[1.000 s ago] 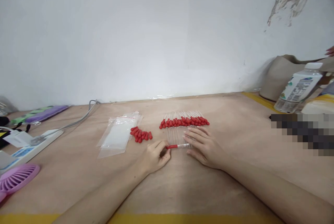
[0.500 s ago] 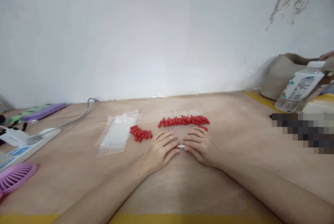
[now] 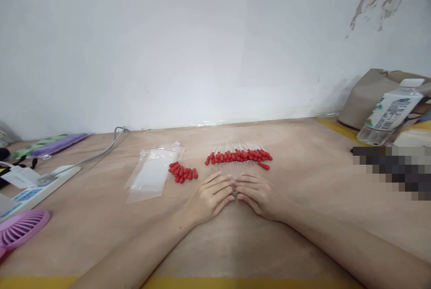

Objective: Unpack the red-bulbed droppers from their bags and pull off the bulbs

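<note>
My left hand (image 3: 213, 195) and my right hand (image 3: 256, 194) meet at the fingertips, low over the table. The left fingers are closed on a red rubber bulb, hidden now. My right fingers are closed on a thin clear tube; only a small glint of it shows between the thumbs. Just beyond the hands lies a row of droppers (image 3: 235, 156) with red bulbs and clear stems pointing away. Loose clear tubes (image 3: 235, 168) lie between that row and my fingers. One dropper (image 3: 263, 166) sits apart at the row's right end. Left of my left hand is a small pile of red bulbs (image 3: 182, 172).
Clear zip bags (image 3: 151, 174) lie stacked at the left. Farther left are a power strip (image 3: 50, 188) with a grey cable, a pink fan (image 3: 25, 230) and a purple pouch (image 3: 59, 144). A plastic bottle (image 3: 390, 111) and a beige bag (image 3: 360, 96) stand at the right.
Both hands have come together, hiding the red bulb and most of the tube that showed between them. They sit slightly nearer to me. The row and piles stay put.
</note>
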`<state>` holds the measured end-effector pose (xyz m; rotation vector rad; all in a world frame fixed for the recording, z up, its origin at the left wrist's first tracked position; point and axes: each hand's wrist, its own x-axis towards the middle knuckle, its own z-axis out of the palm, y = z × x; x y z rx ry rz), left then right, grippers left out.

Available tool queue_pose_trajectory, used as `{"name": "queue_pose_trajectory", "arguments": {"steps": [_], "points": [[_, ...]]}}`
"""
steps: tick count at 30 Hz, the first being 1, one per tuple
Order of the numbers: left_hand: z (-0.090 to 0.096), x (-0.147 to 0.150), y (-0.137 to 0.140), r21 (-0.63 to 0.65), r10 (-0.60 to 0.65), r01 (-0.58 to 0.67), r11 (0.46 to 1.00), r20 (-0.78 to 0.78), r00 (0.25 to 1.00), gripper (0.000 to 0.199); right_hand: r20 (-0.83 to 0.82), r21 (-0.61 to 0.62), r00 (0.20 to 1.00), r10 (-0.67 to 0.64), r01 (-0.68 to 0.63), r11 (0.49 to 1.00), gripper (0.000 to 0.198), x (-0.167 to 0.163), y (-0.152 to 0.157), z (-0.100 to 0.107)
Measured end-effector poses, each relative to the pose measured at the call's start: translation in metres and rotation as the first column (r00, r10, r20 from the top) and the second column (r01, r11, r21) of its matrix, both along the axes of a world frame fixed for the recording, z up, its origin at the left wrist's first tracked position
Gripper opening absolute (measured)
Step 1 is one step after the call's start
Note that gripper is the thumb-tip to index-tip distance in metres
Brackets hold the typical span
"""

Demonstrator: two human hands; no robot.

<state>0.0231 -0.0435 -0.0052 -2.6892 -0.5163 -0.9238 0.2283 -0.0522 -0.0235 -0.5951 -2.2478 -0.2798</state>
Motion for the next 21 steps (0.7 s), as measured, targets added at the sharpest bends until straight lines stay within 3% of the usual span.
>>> {"name": "queue_pose_trajectory", "arguments": {"steps": [5, 21], "points": [[0.005, -0.001, -0.004, -0.042, -0.047, 0.046, 0.998, -0.011, 0.999, 0.016, 0.030, 0.027, 0.998, 0.050, -0.051, 0.998, 0.012, 0.000, -0.003, 0.004], [0.003, -0.006, -0.008, -0.116, -0.066, 0.065, 0.991, -0.007, 0.998, 0.013, 0.156, 0.225, 0.988, 0.002, -0.038, 0.974, 0.016, 0.015, -0.008, 0.004]]}}
